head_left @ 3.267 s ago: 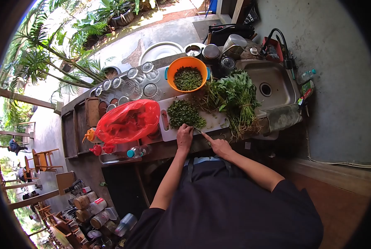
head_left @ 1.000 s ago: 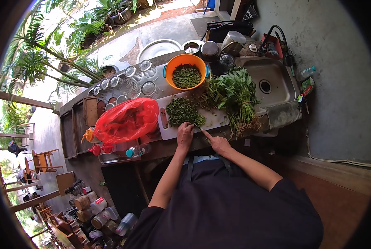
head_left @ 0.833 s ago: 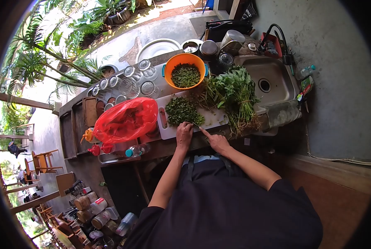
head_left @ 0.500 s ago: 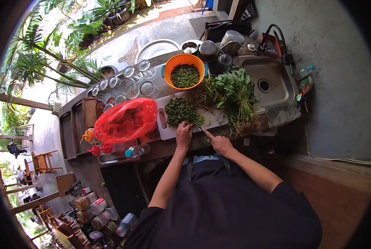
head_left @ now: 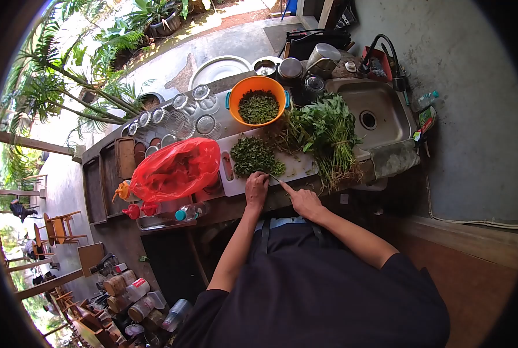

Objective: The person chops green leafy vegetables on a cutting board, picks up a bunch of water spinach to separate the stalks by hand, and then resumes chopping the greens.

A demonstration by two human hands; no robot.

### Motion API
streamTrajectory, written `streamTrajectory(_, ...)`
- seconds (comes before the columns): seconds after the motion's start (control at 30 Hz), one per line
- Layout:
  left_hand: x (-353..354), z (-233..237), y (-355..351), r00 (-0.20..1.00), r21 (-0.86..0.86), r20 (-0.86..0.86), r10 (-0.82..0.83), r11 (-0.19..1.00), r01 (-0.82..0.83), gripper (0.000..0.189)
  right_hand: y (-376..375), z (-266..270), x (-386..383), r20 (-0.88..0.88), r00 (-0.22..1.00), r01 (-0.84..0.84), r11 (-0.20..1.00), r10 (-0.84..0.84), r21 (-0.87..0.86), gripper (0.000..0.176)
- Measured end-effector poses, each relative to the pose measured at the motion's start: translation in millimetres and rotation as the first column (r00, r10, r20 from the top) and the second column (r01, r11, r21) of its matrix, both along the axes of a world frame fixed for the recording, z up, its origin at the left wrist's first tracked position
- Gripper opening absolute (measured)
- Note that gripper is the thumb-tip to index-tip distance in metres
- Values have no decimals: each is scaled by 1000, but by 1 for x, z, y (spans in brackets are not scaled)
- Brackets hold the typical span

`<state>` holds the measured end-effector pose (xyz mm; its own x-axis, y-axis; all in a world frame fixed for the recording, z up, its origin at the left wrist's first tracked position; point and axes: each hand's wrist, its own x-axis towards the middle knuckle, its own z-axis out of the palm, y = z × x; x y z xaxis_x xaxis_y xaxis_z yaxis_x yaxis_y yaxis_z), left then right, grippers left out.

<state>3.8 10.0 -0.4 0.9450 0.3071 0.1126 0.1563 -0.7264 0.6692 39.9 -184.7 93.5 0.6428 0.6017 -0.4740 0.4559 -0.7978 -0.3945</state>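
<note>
My right hand (head_left: 305,202) is closed round a knife (head_left: 276,179), its index finger stretched along the tool toward the blade. My left hand (head_left: 257,184) is closed at the near edge of the white cutting board (head_left: 296,167), its fingers bunched against the greens by the blade. Chopped green leaves (head_left: 252,156) lie heaped on the board just beyond my left hand. A large bunch of leafy stems with roots (head_left: 334,136) rests across the board's right side. Behind the board stands an orange bowl (head_left: 259,100) holding chopped greens.
A red plastic bag (head_left: 178,171) sits left of the board, with a turquoise-capped bottle (head_left: 189,212) in front. Upturned glasses (head_left: 180,124) stand behind it. At the right is a metal sink (head_left: 381,110) with a black faucet (head_left: 386,49). Steel pots (head_left: 291,68) stand at the back.
My right hand and the knife have shifted slightly left, toward my left hand. My left hand stays in nearly the same place.
</note>
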Motion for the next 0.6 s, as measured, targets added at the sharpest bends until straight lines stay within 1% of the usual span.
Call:
streamTrajectory(0.17,0,1,1,1000,9,15,10,1000,-10,16,5,-2,1,-13,1000,7,1000,-7,16,75)
streamTrajectory(0.27,1,3,1,999,-23,38,29,999,-28,15,2,-10,-3,-15,1000,6,1000,-5,18,77)
streamTrajectory(0.43,0,1,2,998,-36,60,21,999,-19,13,-3,-37,-5,-19,1000,12,999,-11,45,81)
streamTrajectory(0.53,0,2,1,998,-37,57,25,999,-23,14,-2,-47,-4,-8,1000,16,997,-16,72,82)
streamTrajectory(0.6,0,2,-1,998,-39,53,21,999,-19,14,-2,-50,-3,31,999,-9,997,6,83,84)
